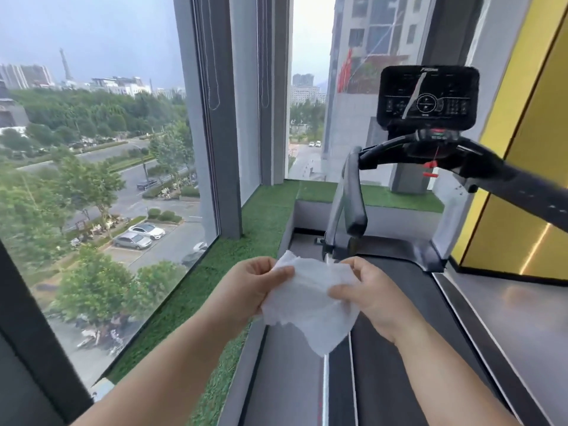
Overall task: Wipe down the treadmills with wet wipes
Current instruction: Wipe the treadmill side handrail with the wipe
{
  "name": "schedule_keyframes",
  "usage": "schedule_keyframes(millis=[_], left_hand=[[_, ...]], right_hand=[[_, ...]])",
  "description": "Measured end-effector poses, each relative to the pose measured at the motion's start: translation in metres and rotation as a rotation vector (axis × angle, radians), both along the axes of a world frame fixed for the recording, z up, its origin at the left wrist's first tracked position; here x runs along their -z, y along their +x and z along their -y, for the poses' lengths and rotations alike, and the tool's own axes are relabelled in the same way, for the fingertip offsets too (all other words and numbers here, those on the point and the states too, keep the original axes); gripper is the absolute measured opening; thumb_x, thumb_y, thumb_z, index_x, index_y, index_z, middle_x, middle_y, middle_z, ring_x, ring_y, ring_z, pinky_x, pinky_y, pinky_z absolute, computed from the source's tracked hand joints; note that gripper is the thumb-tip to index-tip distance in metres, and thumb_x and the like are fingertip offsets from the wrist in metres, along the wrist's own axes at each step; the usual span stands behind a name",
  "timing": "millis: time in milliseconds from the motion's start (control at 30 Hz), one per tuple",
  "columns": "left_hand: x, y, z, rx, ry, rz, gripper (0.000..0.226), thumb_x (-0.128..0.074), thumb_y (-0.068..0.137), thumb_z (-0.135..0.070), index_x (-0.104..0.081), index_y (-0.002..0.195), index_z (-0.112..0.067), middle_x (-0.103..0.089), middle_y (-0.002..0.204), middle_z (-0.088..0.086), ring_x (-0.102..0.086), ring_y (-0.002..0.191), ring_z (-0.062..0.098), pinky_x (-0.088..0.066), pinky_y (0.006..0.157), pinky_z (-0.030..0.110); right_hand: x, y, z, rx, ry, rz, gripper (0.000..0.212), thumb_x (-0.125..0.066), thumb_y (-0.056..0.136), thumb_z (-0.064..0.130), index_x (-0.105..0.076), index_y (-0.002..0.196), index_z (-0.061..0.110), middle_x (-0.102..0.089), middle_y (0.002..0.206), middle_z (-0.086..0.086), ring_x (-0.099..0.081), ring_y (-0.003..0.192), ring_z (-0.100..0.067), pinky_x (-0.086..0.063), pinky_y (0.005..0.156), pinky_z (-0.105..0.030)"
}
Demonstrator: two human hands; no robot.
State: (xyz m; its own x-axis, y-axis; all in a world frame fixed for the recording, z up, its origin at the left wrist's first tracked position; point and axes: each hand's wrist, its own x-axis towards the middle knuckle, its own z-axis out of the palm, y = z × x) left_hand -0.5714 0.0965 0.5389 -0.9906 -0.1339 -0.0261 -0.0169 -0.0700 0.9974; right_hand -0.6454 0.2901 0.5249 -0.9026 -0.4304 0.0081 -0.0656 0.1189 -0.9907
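— From the head camera, how many wipes does the person hold?

— One. A single white wet wipe (pixel 310 302) is spread between two hands. The left hand (pixel 252 287) pinches its upper left edge with thumb and curled fingers. The right hand (pixel 372 293) pinches its right side the same way. The hands are apart, and the sheet is pulled open between them.

— Where does the wipe sit?

— In the air, over the left edge of the treadmill (pixel 408 318) deck. Its lower corner hangs down in a loose point and touches nothing.

— How many treadmills are there?

— One in view. It has one dark console (pixel 428 96), two black handrails and two grey uprights. One red safety clip (pixel 430 169) dangles under the console.

— What lies beside it?

— On the left, one strip of artificial grass (pixel 264 216) runs along the window (pixel 92 149). On the right stands a yellow wall panel (pixel 522 142).

— Anything countable outside?

— Two parked cars (pixel 141 236) sit side by side in the lot below, with trees around them. Other vehicles farther off are too small to count.
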Motion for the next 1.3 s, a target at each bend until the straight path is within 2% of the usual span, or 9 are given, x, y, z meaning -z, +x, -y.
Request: schedule_keyframes(millis=[167,367,533,633,733,900,1067,1167,1300], left_hand=[[-0.017,-0.024,0.032,0.080,-0.005,0.042,0.016,-0.061,0.088,-0.009,-0.055,0.075,-0.003,-0.052,0.059,0.006,-0.036,0.036,0.010,-0.037,0.035,0.017],[-0.013,-0.051,0.037,0.189,-0.010,0.121,0.021,-0.070,0.071,-0.026,-0.062,0.071,-0.007,-0.048,0.056,0.002,-0.033,0.037,0.008,-0.029,0.033,0.015],[0.015,-0.084,0.028,-0.081,-0.031,0.147,0.021,-0.062,0.089,-0.025,-0.064,0.076,-0.009,-0.064,0.078,0.009,-0.060,0.068,0.020,-0.056,0.071,0.037],[0.043,-0.104,0.019,-0.281,-0.192,0.115,0.024,-0.055,0.095,-0.026,-0.064,0.079,-0.011,-0.064,0.082,0.010,-0.059,0.073,0.022,-0.054,0.081,0.048],[0.053,-0.120,0.010,-0.479,-0.119,0.034,0.023,-0.045,0.100,-0.024,-0.057,0.086,-0.011,-0.061,0.081,0.008,-0.060,0.072,0.023,-0.057,0.069,0.042],[0.077,-0.141,0.024,-0.650,-0.388,0.012,0.027,-0.041,0.101,-0.028,-0.055,0.092,-0.008,-0.054,0.074,0.003,-0.048,0.067,0.021,-0.035,0.059,0.034],[0.113,-0.151,0.042,-0.253,-0.524,0.282,0.030,-0.040,0.101,-0.034,-0.060,0.096,-0.012,-0.057,0.067,0.005,-0.046,0.048,0.015,-0.038,0.045,0.025],[0.112,-0.161,0.044,-0.062,-0.400,0.343,0.052,-0.038,0.092,-0.061,-0.055,0.115,-0.018,-0.065,0.102,-0.003,-0.060,0.084,0.013,-0.049,0.075,0.031],[0.082,-0.187,0.036,0.392,-0.097,0.086,0.091,-0.065,0.060,-0.078,-0.048,0.134,-0.029,-0.057,0.133,-0.010,-0.048,0.126,0.007,-0.033,0.109,0.036]], right_hand=[[0.039,-0.022,-0.004,0.190,-0.169,0.283,0.014,-0.059,0.086,-0.007,-0.058,0.097,0.002,-0.064,0.089,-0.014,-0.059,0.065,-0.021,-0.056,0.059,-0.030],[0.069,-0.029,-0.010,0.199,-0.534,0.589,0.015,-0.051,0.092,0.007,-0.063,0.101,0.002,-0.071,0.087,-0.010,-0.069,0.069,-0.019,-0.059,0.061,-0.030],[0.065,-0.054,0.008,0.428,-0.742,0.733,0.022,-0.044,0.101,0.021,-0.062,0.100,0.008,-0.071,0.073,-0.005,-0.069,0.058,-0.019,-0.057,0.051,-0.030],[0.063,-0.072,0.015,0.614,-0.588,0.642,0.020,-0.049,0.098,0.021,-0.064,0.099,0.008,-0.066,0.074,-0.004,-0.063,0.061,-0.023,-0.052,0.054,-0.029],[0.060,-0.085,0.019,0.586,-0.348,0.453,0.020,-0.048,0.093,0.018,-0.057,0.076,0.012,-0.057,0.068,-0.003,-0.054,0.057,-0.022,-0.043,0.048,-0.023],[0.049,-0.100,0.012,0.474,-0.227,0.370,0.018,-0.049,0.073,0.029,-0.047,0.061,0.016,-0.046,0.077,-0.008,-0.040,0.070,-0.026,-0.029,0.055,-0.028],[0.035,-0.119,0.011,0.232,-0.354,0.416,0.035,-0.042,0.088,0.019,-0.054,0.055,0.016,-0.053,0.064,-0.003,-0.054,0.058,-0.019,-0.038,0.053,-0.026],[0.019,-0.132,0.021,0.030,-0.370,0.439,0.040,-0.037,0.093,0.015,-0.045,0.054,0.019,-0.043,0.060,0.001,-0.046,0.054,-0.014,-0.036,0.055,-0.028],[0.002,-0.157,0.038,-0.124,-0.249,0.432,0.029,-0.031,0.093,0.018,-0.045,0.067,0.016,-0.050,0.063,-0.003,-0.051,0.059,-0.017,-0.041,0.058,-0.027]])
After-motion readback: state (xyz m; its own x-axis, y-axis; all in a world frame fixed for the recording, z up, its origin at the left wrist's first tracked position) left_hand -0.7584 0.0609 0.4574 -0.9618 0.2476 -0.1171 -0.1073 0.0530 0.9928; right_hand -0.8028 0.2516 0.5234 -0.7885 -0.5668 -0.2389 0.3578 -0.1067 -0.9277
